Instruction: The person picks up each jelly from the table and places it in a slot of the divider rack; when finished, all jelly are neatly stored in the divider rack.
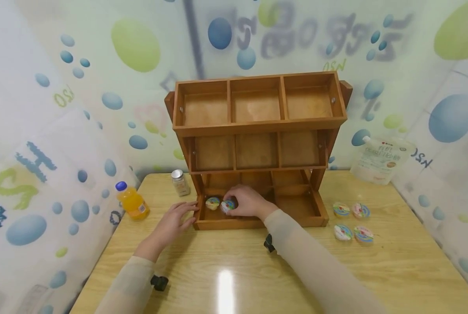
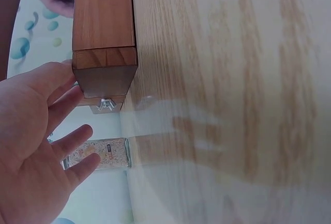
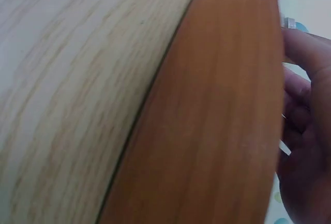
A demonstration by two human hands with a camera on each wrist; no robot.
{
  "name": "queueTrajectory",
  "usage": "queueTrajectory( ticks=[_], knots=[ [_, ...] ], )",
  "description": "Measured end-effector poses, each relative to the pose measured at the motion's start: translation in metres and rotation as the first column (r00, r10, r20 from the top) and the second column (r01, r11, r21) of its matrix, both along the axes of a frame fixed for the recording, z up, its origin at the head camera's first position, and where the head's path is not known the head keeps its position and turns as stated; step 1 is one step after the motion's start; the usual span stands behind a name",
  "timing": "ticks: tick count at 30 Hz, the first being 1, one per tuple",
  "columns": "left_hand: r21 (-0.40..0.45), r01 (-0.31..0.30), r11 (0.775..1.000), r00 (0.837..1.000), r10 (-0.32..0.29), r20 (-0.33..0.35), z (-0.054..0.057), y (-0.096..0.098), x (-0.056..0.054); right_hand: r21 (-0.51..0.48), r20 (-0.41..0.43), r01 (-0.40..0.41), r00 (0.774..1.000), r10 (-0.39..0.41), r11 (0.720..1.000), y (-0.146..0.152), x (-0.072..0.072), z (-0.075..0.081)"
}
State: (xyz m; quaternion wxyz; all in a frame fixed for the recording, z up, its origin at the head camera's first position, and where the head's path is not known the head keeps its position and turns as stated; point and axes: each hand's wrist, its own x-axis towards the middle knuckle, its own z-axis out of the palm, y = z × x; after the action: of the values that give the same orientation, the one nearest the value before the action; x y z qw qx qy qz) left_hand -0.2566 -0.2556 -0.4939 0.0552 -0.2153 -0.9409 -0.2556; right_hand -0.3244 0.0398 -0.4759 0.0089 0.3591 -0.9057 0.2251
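Note:
A brown wooden three-tier shelf [image 1: 260, 223] stands on the table. In its bottom left compartment my right hand [image 1: 246, 201] grips a small jelly cup [image 1: 227, 206] with a printed lid, thumb and fingers around its rim. Another jelly cup [image 1: 212, 203] sits just left of it. The front board [image 3: 207, 110] hides most of my right fingers in the right wrist view. My left hand [image 1: 175, 221] has its fingers spread against the shelf's left end. Seen from the left wrist, the fingertips of that hand [image 2: 31, 131] touch the corner of the wood [image 2: 105, 61].
Several jelly cups [image 1: 343, 232] lie on the table right of the shelf. Behind them a white pouch [image 1: 381, 160] leans on the wall. To the left stand an orange drink bottle [image 1: 133, 203] with a blue cap and a glass jar [image 1: 181, 183] with a silver lid.

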Motion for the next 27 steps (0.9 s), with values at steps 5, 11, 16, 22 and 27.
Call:
queueTrajectory(
  ticks=[5,11,16,22,27],
  knots=[
    [0.0,0.014,1.0,0.999,-0.014,-0.033,0.0,0.0,-0.002,0.033,-0.005,-0.01,1.0,0.01,0.999,-0.003,-0.005,-0.004],
    [-0.011,0.017,1.0,0.999,-0.018,-0.04,0.001,-0.001,-0.004,0.049,0.014,0.002,1.0,-0.002,0.999,-0.006,-0.008,-0.005],
    [-0.016,0.013,1.0,0.999,-0.013,-0.031,0.002,-0.001,-0.003,0.06,0.004,0.003,1.0,-0.003,0.998,-0.006,-0.008,-0.005],
    [-0.01,0.009,1.0,0.999,-0.01,-0.042,0.0,-0.002,-0.002,0.07,0.008,0.0,1.0,-0.001,0.998,-0.002,-0.002,-0.004],
    [-0.01,0.011,1.0,0.999,-0.011,-0.046,-0.003,0.0,-0.001,0.063,0.008,0.019,1.0,-0.019,0.998,0.009,0.01,0.0]
  ],
)
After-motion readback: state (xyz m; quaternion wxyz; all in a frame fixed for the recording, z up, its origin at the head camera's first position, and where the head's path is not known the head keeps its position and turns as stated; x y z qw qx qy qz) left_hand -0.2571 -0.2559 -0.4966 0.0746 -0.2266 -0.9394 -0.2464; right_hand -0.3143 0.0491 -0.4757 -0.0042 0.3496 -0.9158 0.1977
